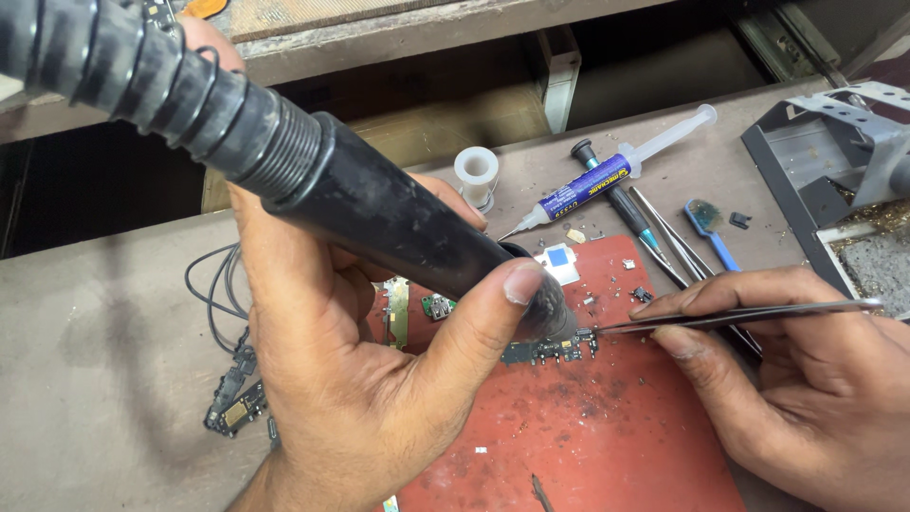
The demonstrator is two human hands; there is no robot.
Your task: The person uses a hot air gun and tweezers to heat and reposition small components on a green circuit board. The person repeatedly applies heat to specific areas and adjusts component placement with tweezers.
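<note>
Wires (210, 289), thin and black, loop over the dull grey-brown bench top (95, 379) at far left; below them lies a dark, narrow board piece (232, 406) with a small gold patch. Left hand (351, 379) next: fingers and thumb wrapped tight around a black hot-air handpiece (379, 213), a smooth, scuffed cylinder with a ribbed collar and a coiled hose rising toward the upper left. Thumb pad is pressed flat near the nozzle end. Nozzle points down at a small dark circuit board (550, 351), studded with tiny components, lying on a worn red mat (607, 436) speckled with debris and scorch marks. Behind the hand, a green board strip (396, 313) and a white plastic spool (476, 173).

Centre: a clear syringe (607, 175) with a blue label and fine tip lies diagonally on the bench, crossed by a slim black-handled screwdriver (616, 199). A small white-and-blue square part (559, 263) sits at the mat's upper edge.

Right hand (806, 379): thumb and forefinger pinch slim steel tweezers (739, 315), tips meeting the circuit board just beside the nozzle. Spare tweezers (668, 237) and a blue brush (711, 232) lie beyond. Far right, a grey folded-metal stand (834, 133), angular, with brass wool (877, 218) beside it.
</note>
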